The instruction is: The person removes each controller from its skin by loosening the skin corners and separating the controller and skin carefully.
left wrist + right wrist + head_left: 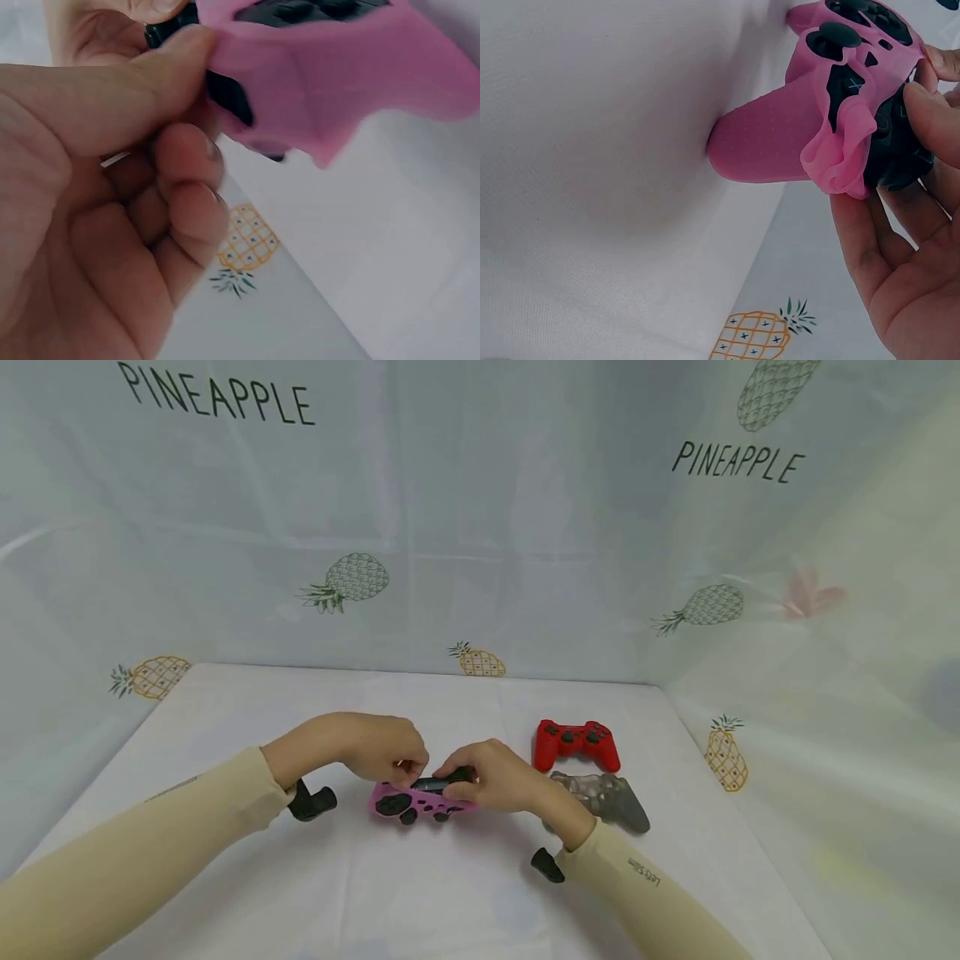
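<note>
A black game controller (896,142) sits partly inside a pink silicone cover (769,139), low over the white table. In the right wrist view, the cover is bunched and folded back at one end, baring the controller's black body. My right hand (491,777) grips that bare end between thumb and fingers. My left hand (382,747) pinches the pink cover's edge with thumb and forefinger at the other end, its remaining fingers curled. In the left wrist view, a black shoulder button shows through an opening beside the left thumb (176,71).
To the right, a red controller (573,739) lies on the white table (435,893). A grey patterned controller (615,806) lies nearer, partly behind the right wrist. A hanging sheet with pineapple prints (480,527) surrounds the table's back and sides.
</note>
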`<state>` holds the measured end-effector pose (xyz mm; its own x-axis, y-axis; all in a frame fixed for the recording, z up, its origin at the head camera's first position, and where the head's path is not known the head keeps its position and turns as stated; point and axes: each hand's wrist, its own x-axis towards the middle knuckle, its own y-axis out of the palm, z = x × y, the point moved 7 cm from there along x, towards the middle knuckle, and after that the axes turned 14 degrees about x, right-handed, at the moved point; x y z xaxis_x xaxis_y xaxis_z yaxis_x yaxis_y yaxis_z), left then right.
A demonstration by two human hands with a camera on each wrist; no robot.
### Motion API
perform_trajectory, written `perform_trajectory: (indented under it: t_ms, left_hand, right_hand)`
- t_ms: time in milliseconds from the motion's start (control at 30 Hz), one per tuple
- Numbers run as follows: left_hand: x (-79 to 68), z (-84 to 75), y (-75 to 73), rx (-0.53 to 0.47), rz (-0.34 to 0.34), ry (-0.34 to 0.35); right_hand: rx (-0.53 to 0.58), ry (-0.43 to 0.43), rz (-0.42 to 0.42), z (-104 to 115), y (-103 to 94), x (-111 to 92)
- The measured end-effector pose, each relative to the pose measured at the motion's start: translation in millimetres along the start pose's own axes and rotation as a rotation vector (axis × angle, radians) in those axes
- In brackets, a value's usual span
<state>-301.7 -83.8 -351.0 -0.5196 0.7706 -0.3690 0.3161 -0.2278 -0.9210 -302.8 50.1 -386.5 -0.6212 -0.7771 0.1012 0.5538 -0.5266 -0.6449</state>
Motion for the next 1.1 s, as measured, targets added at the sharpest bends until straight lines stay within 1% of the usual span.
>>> perform_trajectory:
  t_ms: [133, 300, 400, 567, 733, 867, 933, 1100]
  left_hand:
    - [-9.8, 6.1, 1.7, -0.048, -0.052, 0.017]
    - [-19.3, 15.5, 5.4, -0.093, -0.118, 0.033]
    - [-24.5, 21.2, 10.4, -0.103, -0.186, 0.066]
    - [-38.6, 32.0, 21.7, -0.105, -0.315, 0.103]
    - [-49.2, 43.7, 39.3, -0.139, -0.399, 0.1]
    - [-53.9, 50.0, 50.5, -0.166, -0.467, 0.102]
    - [-56.4, 52.1, 56.9, -0.183, -0.485, 0.105]
    - [-61.6, 54.3, 77.0, -0.221, -0.48, 0.116]
  right_hand:
    - [-0.017, -0.008, 0.002, 2.9, 1.0, 1.8]
    - [-0.02, 0.011, -0.006, 2.2, -1.6, 0.4]
    - [-0.019, 0.029, -0.008, -2.1, -2.7, 0.1]
    - [-0.03, 0.068, -0.023, -10.7, -3.2, 2.6]
    - [-0.011, 0.091, -0.028, -17.2, -2.1, 4.4]
    - [-0.012, 0.084, -0.03, -19.0, -3.4, 5.9]
    - [-0.016, 0.085, -0.031, -19.4, -4.7, 6.4]
    - [-0.009, 0.095, -0.026, -19.9, -5.9, 6.7]
